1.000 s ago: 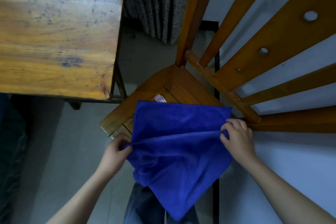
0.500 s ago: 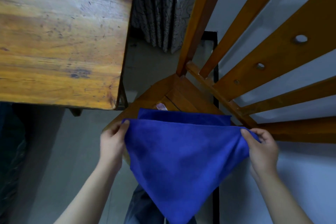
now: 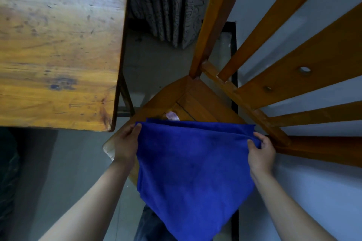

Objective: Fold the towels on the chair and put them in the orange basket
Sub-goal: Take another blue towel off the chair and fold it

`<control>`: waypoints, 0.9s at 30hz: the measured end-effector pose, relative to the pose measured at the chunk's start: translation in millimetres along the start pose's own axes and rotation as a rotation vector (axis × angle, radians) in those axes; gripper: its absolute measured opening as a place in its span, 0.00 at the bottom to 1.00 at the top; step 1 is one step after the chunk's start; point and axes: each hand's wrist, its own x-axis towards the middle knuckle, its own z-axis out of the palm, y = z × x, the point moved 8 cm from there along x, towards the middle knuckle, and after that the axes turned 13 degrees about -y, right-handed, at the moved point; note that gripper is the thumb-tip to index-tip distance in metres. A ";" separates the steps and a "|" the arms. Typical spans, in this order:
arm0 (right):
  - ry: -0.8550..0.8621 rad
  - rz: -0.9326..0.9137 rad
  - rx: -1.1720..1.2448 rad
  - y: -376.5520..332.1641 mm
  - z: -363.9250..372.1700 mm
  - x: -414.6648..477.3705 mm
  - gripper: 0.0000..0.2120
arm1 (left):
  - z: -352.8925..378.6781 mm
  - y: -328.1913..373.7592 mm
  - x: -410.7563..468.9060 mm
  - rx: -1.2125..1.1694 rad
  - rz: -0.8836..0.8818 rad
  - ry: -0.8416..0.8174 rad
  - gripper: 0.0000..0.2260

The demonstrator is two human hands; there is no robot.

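The wooden table [image 3: 58, 45] ends in a corner just beside the left hand [image 3: 125, 143], with a narrow strip of grey floor [image 3: 152, 64] between table and chair seat [image 3: 176, 96]. That hand pinches the blue towel [image 3: 192, 162] at its left top corner. The towel lies doubled over on the seat, its lower point hanging off the front. A small pink label [image 3: 172, 116] shows above its far edge, the writing unreadable. The right hand [image 3: 261, 151] grips the right corner, close to the back slats [image 3: 293, 76]
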 end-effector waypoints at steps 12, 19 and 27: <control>0.193 -0.075 -0.490 -10.5 14.8 40.9 0.17 | 16.1 8.6 52.9 0.719 0.118 -0.001 0.13; -0.148 -0.277 -1.247 -28.9 52.5 39.5 0.25 | 52.7 8.5 46.1 1.579 0.298 -0.296 0.26; -0.212 -0.332 -1.487 -37.8 46.8 18.9 0.12 | 28.7 9.0 24.4 1.150 0.136 -0.335 0.08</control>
